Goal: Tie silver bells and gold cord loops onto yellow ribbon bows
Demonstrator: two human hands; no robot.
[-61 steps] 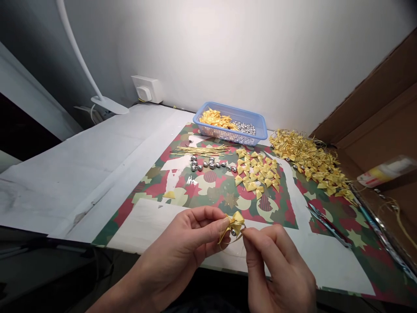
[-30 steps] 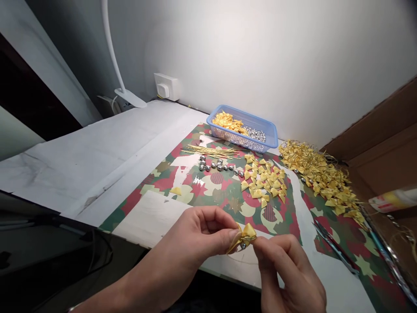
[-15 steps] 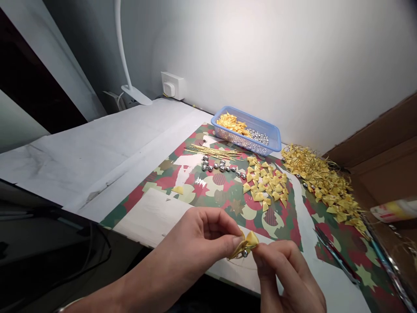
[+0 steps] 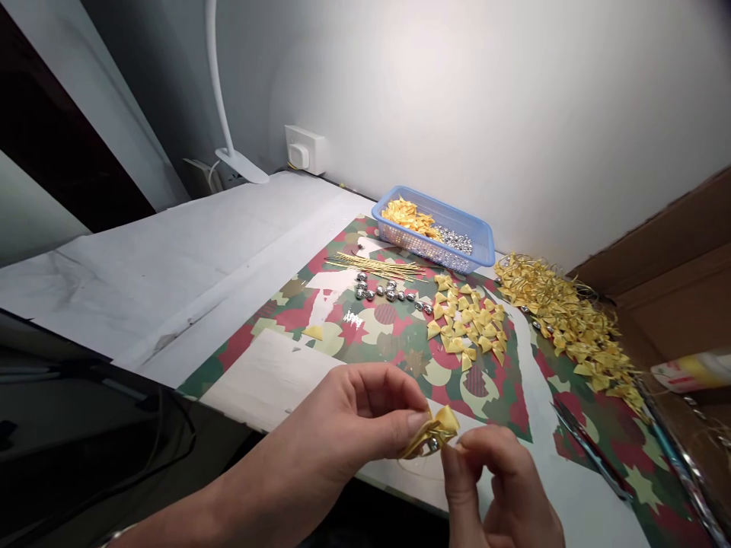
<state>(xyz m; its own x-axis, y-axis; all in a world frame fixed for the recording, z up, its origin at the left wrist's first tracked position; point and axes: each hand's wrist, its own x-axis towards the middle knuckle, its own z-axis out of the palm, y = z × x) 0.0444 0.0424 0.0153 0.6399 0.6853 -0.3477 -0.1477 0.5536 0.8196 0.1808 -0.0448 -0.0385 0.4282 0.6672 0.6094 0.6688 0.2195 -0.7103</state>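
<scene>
The held bow (image 4: pixel 448 423) appeared to be satin ribbon, smooth and glossy; its bead (image 4: pixel 433 444) had a mirror-like silver finish. The loose beads (image 4: pixel 391 293) showed the same metallic gloss. The basket (image 4: pixel 419 241) was smooth blue plastic, perforated at the sides. The patterned sheet (image 4: pixel 365 354) was paper-like and shiny, with matt, rough-edged white patches (image 4: pixel 320 306). The box (image 4: pixel 674 304) was matt brown cardboard

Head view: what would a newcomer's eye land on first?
Probably the shiny yellow ribbon bow pinched in the left hand, low centre, with the right hand close beside it. Next, the large heap of yellow ribbon bows at right, then the blue plastic basket by the pale wall, holding yellow ribbon pieces and silver beads.
</scene>
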